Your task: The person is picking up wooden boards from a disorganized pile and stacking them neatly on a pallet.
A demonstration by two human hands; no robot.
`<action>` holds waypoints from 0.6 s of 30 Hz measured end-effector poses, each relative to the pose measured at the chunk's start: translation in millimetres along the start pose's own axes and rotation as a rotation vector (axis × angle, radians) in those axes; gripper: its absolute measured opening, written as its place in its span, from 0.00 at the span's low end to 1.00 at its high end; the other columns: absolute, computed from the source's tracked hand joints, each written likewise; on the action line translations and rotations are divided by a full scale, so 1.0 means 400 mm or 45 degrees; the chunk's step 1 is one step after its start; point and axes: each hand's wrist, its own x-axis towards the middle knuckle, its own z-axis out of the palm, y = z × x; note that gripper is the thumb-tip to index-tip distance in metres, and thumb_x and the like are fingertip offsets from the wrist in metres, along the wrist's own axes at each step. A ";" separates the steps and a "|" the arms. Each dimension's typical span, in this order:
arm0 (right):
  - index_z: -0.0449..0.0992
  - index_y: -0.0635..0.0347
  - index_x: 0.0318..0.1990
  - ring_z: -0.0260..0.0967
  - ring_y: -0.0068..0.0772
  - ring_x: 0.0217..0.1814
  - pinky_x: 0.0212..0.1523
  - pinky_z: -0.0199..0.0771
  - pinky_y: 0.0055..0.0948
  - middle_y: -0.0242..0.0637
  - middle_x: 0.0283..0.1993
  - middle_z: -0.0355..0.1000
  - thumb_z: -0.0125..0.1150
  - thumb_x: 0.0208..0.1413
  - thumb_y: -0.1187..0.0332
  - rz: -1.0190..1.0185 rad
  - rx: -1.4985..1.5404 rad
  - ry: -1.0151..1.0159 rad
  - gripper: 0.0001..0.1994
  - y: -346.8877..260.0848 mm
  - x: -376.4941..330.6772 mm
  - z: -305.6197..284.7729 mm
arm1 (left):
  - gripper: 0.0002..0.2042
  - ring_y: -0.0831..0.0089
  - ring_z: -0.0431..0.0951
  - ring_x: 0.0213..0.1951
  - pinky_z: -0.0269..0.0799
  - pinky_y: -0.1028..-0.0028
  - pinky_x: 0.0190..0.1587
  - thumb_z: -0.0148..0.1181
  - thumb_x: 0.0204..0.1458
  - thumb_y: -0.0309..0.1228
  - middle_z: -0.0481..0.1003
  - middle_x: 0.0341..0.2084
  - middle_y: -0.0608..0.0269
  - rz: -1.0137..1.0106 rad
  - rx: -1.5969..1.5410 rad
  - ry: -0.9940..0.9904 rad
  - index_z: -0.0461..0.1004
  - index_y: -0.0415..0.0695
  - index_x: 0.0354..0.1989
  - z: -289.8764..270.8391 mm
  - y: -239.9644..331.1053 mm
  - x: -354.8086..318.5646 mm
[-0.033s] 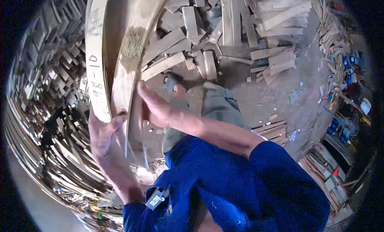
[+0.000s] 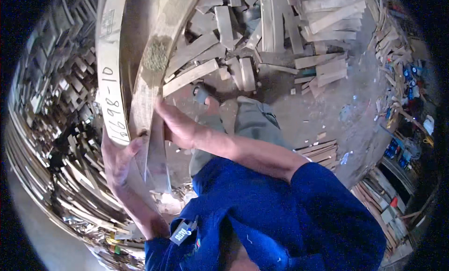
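A long tan cardboard carton (image 2: 140, 102) fills the upper left, running away from me. Its left panel bears dark handwriting and a printed stamp. A rough greenish-brown patch (image 2: 155, 53) marks the right panel. My left hand (image 2: 119, 158) is closed round the near end, thumb on top and the other fingers mostly hidden. Along the right edge, my right hand (image 2: 180, 128) grips the carton with its thumb up against the side; its fingertips are behind the cardboard. Clear, shiny film, perhaps packing tape (image 2: 156, 173), hangs from the near end between my forearms.
Loose wooden boards (image 2: 224, 28) lie scattered on the floor (image 2: 318, 112) ahead. Dense stacks of wood strips (image 2: 47, 177) line the left side. More wood pieces (image 2: 383, 215) lie at lower right, with blue items (image 2: 407, 79) along the right edge. My legs (image 2: 257, 121) are just beyond my right forearm.
The carton has turned slightly, so more of the handwriting on its left panel shows. My right hand has shifted a little to the left along with it; both hands keep their hold.
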 end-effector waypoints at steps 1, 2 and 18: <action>0.66 0.57 0.58 0.70 0.30 0.49 0.51 0.71 0.36 0.33 0.51 0.72 0.51 0.45 0.28 -0.007 0.018 -0.014 0.43 0.014 -0.018 0.019 | 0.51 0.61 0.71 0.52 0.68 0.65 0.55 0.77 0.32 0.46 0.69 0.51 0.52 0.045 0.125 0.068 0.55 0.35 0.64 0.000 0.011 -0.040; 0.67 0.56 0.58 0.70 0.29 0.49 0.51 0.71 0.36 0.32 0.50 0.72 0.52 0.45 0.28 0.080 0.142 -0.102 0.43 0.029 -0.031 0.042 | 0.52 0.60 0.70 0.52 0.68 0.64 0.55 0.76 0.32 0.48 0.68 0.52 0.51 0.094 0.258 0.149 0.54 0.36 0.65 -0.006 0.025 -0.081; 0.69 0.56 0.50 0.67 0.30 0.53 0.50 0.71 0.42 0.32 0.51 0.69 0.52 0.58 0.46 0.484 -0.545 -0.680 0.23 0.130 -0.462 -0.206 | 0.48 0.70 0.74 0.42 0.73 0.71 0.43 0.77 0.29 0.49 0.73 0.40 0.61 -0.224 0.032 0.070 0.59 0.37 0.58 0.170 -0.223 -0.693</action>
